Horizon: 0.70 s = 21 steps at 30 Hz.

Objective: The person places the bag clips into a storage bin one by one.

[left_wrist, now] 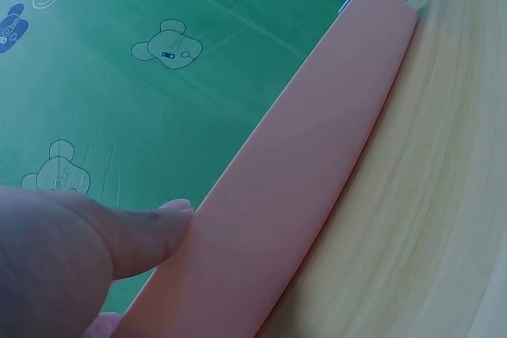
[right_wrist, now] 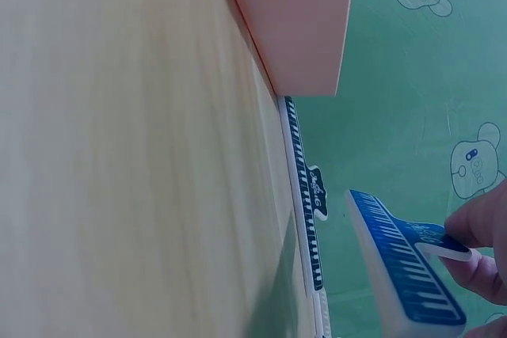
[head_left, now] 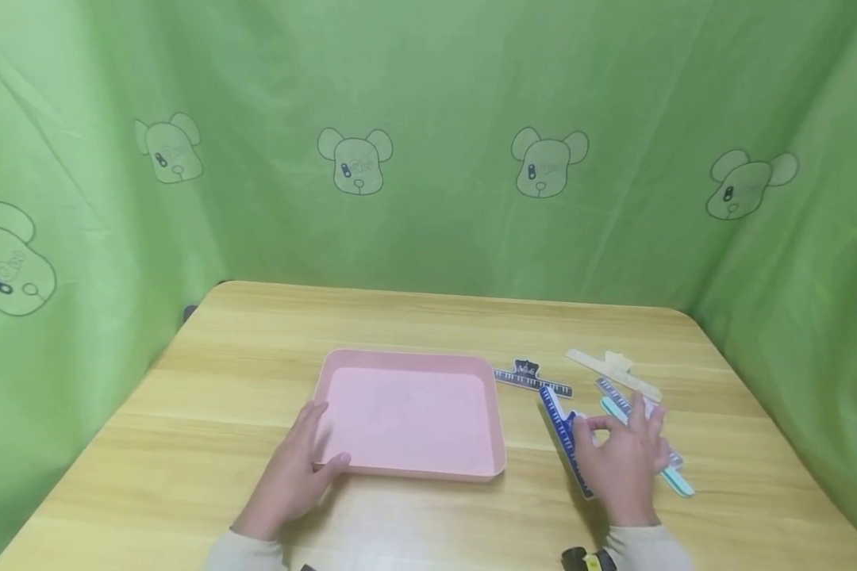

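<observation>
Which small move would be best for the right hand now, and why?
I think the right hand should probably carry the long blue clip with piano-key print left, over the shallow pink rectangular tray. It pinches this clip above the wood-grain table, the tray lies close by, and the left hand rests at its near left corner.

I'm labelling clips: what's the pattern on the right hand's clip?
Blue clip with white piano-key marks, best in the right wrist view.
</observation>
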Available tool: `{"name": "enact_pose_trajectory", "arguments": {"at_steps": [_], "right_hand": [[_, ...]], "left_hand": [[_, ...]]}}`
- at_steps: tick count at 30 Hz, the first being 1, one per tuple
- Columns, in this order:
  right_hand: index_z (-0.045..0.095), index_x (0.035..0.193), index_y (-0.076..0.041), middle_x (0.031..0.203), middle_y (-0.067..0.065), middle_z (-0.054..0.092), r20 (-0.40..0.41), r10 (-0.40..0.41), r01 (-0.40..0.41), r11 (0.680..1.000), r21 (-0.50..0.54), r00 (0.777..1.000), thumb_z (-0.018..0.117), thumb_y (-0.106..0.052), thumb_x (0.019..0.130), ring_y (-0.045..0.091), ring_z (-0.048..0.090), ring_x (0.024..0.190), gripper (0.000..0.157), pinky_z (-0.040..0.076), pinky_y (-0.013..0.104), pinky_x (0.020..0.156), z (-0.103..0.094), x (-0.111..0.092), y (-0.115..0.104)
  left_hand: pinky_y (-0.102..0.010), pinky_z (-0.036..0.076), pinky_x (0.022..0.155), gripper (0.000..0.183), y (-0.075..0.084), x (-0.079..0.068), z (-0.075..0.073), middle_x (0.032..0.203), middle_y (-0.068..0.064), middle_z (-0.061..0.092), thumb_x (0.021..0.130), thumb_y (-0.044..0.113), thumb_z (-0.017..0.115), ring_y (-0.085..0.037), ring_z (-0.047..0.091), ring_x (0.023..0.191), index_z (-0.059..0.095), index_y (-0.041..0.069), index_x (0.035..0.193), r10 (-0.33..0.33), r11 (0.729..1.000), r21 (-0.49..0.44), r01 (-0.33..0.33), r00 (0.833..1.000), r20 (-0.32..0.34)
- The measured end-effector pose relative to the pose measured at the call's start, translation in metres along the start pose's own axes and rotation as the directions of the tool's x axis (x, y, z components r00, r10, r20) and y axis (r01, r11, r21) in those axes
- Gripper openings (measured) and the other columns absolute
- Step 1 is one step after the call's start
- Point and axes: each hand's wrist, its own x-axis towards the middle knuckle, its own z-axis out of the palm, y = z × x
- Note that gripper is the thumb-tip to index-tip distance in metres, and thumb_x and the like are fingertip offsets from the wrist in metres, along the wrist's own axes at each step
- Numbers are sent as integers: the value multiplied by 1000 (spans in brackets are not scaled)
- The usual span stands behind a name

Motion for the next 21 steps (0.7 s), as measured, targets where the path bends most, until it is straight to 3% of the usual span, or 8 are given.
{"name": "enact_pose_trajectory", "arguments": {"at_steps": [18,21], "right_hand": [[66,85,5,156,29,12,34,-4,3,1000,15,999,59,-21,92,46,-10,142,29,-8,71,107,0,3,-11],[66,84,5,156,29,13,35,-12,12,1000,15,999,59,-21,91,47,-9,142,28,-8,70,107,0,4,-12]], "left_hand": [[-57,23,112,81,0,4,-1,153,-25,26,85,24,74,-44,28,138,30,-3,148,50,999,-15,-51,997,-50],[-56,22,112,83,-1,3,-2,154,-24,25,86,26,74,-43,27,139,29,-2,149,29,1000,-9,-29,999,-38]]}}
